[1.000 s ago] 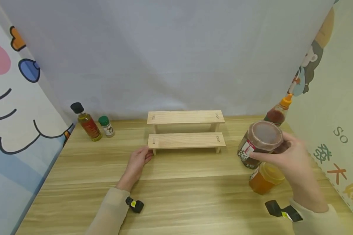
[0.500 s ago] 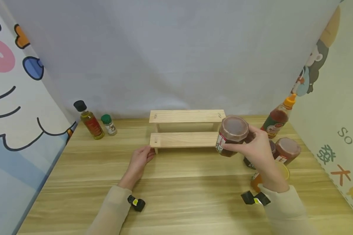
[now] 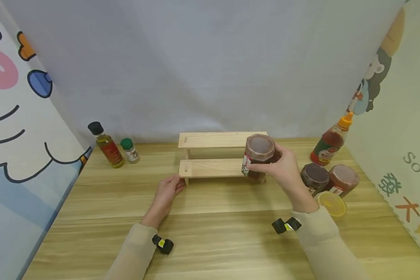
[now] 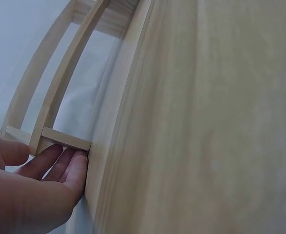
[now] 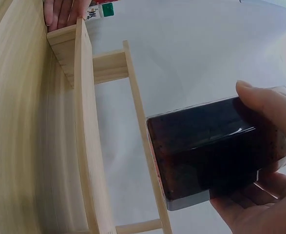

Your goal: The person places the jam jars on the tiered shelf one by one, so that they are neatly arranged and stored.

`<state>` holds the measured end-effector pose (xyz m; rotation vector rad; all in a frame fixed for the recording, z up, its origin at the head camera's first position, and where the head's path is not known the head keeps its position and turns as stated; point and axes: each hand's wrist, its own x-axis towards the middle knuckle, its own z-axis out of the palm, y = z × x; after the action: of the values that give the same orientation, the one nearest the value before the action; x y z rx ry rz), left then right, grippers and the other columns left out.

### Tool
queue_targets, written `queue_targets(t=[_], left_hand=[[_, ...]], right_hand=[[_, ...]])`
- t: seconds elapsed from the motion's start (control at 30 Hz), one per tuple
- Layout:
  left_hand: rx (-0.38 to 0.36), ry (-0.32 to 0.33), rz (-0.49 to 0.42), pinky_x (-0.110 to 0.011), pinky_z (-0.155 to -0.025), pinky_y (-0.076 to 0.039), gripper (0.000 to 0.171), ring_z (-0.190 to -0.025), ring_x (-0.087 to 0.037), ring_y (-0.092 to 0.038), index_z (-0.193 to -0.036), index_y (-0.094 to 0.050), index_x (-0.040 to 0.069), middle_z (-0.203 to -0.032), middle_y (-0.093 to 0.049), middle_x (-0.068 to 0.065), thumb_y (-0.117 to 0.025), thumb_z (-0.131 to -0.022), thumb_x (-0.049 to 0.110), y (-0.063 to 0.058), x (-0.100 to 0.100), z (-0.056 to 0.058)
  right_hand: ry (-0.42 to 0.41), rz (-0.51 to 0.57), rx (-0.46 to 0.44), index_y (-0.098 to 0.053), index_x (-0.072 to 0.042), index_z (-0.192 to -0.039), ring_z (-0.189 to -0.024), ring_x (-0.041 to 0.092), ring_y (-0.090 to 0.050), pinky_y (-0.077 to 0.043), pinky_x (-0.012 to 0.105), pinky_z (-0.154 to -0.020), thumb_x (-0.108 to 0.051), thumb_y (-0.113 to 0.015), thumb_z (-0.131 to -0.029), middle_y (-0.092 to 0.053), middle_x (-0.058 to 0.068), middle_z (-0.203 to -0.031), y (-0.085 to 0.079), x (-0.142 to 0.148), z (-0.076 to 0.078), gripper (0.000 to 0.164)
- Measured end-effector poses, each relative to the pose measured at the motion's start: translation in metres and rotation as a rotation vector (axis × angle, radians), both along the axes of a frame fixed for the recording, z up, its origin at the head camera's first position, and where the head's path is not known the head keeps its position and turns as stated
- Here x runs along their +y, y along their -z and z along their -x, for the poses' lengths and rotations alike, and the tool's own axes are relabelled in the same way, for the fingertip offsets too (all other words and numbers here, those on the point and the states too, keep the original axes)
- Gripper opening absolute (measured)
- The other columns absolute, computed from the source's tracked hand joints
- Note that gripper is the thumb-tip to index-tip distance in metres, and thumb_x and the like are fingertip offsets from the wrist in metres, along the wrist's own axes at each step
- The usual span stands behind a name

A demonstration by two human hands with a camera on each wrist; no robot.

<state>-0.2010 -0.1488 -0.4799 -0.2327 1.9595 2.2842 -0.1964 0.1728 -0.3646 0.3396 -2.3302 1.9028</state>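
Note:
A two-tier light wood step rack (image 3: 210, 168) stands at the back of the table. My left hand (image 3: 165, 194) holds the left end of its lower step, with the fingers (image 4: 67, 168) bent against the end leg and the thumb on the other side of the board. My right hand (image 3: 283, 171) grips a faceted glass jar (image 3: 258, 155) of dark red-brown sauce with a paler lid and a label. In the head view the jar overlaps the right end of the rack. From the right wrist, the jar (image 5: 206, 151) appears raised beside the steps, thumb on one side and fingers on the other.
Right of the rack stand a chili sauce bottle (image 3: 329, 144), two dark-filled jars, one (image 3: 315, 177) beside the other (image 3: 343, 179), and a yellow-lidded jar (image 3: 331, 204). An oil bottle (image 3: 110, 149) and green-capped shaker (image 3: 130, 151) stand left. A curtain hangs behind.
My right hand has carried the dark jar leftward from near the other jars to the rack's right end. My left hand stays at the lower step's left end.

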Motion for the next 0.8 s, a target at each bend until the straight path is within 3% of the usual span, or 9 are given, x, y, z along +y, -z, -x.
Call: queue_targets(t=[0.27, 0.53, 0.8], left_hand=[[0.014, 0.024, 0.006, -0.039, -0.101, -0.041, 0.041, -0.121, -0.038, -0.046, -0.132, -0.042, -0.017, -0.131, -0.046, -0.031, -0.036, -0.105, 0.014, 0.001, 0.000, 0.000], [0.008, 0.001, 0.001, -0.039, -0.100, -0.042, 0.040, -0.119, -0.037, -0.048, -0.131, -0.044, -0.016, -0.128, -0.048, -0.031, -0.037, -0.105, 0.013, 0.001, 0.000, -0.003], [0.014, 0.000, 0.012, -0.040, -0.101, -0.041, 0.041, -0.120, -0.039, -0.047, -0.132, -0.042, -0.017, -0.129, -0.047, -0.032, -0.037, -0.105, 0.014, 0.000, 0.001, -0.002]], right_hand=[[-0.006, 0.007, 0.022, -0.061, -0.008, -0.124, -0.103, 0.021, -0.060, -0.052, 0.035, -0.087, -0.011, -0.089, -0.066, -0.063, 0.008, -0.114, -0.002, -0.019, 0.016, 0.066], [-0.056, -0.019, 0.062, -0.060, 0.000, -0.124, -0.102, 0.025, -0.061, -0.051, 0.037, -0.087, -0.002, -0.084, -0.070, -0.064, 0.013, -0.113, -0.030, -0.052, 0.026, 0.060], [-0.061, 0.001, 0.055, -0.060, -0.006, -0.126, -0.106, 0.022, -0.059, -0.049, 0.036, -0.091, -0.011, -0.089, -0.066, -0.063, 0.009, -0.117, -0.013, -0.070, 0.064, 0.067]])
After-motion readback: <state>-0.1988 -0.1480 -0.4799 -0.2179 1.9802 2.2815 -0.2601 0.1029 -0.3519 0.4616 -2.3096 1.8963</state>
